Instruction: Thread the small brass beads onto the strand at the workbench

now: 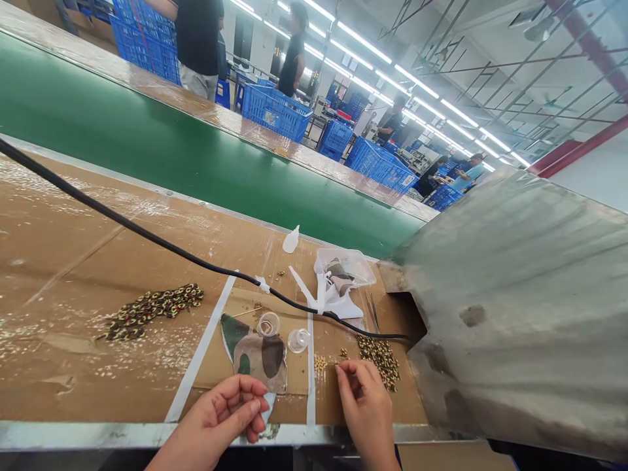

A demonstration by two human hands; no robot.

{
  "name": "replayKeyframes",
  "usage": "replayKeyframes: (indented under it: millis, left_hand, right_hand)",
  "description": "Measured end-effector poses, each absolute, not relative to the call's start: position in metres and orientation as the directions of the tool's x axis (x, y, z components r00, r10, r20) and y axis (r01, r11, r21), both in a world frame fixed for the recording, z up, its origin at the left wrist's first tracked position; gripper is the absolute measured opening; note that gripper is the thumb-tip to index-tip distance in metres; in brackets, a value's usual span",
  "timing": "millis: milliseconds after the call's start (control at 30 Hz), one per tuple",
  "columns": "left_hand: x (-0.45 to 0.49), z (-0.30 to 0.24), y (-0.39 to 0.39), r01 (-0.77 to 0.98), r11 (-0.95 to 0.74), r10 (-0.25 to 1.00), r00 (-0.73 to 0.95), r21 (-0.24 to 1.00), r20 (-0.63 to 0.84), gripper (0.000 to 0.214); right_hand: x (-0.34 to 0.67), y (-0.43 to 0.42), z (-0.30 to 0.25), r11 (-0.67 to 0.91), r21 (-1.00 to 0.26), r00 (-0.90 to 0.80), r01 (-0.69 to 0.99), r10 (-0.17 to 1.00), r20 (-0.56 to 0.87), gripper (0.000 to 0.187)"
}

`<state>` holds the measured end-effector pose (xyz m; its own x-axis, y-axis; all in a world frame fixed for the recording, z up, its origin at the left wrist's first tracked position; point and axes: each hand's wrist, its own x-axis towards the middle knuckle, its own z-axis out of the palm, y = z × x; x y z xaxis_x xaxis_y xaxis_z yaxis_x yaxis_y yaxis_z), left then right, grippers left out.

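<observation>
Cardboard-covered surface (73,248) beside green belt (147,144). Left hand (220,413) fingers pinch a pale strip (269,400) at the near edge, just below the camo patch (260,354). Right hand (367,400) fingers narrow beside the eyelet pile (381,358); grip unclear.

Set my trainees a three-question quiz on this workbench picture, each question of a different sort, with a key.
1. True or false: the black cable runs across the brown bench.
2. The fingertips of the right hand are nearest to: A) a blue crate; B) small loose beads; C) the clear tray.
3. Fill in: the left hand pinches a pale piece at the near edge of the ___-patterned fabric.
Key: 1 true; 2 B; 3 camouflage.
</observation>
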<state>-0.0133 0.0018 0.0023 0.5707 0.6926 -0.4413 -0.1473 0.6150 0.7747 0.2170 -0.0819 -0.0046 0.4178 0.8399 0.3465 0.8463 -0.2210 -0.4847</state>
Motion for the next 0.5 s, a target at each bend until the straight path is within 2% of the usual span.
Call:
replayKeyframes:
  millis: [133, 500]
  left_hand:
    - [-0.014, 0.005, 0.001, -0.157, 0.617, 0.699, 0.559, 0.771, -0.446, 0.031]
    - [-0.014, 0.01, 0.001, -0.16, 0.642, 0.685, 0.559, 0.75, -0.467, 0.035]
  right_hand:
    - [0.205, -0.079, 0.001, -0.144, -0.451, 0.31, 0.881, 0.895, 0.32, 0.02]
    - [0.201, -0.076, 0.001, -0.09, -0.323, 0.213, 0.942, 0.905, 0.368, 0.01]
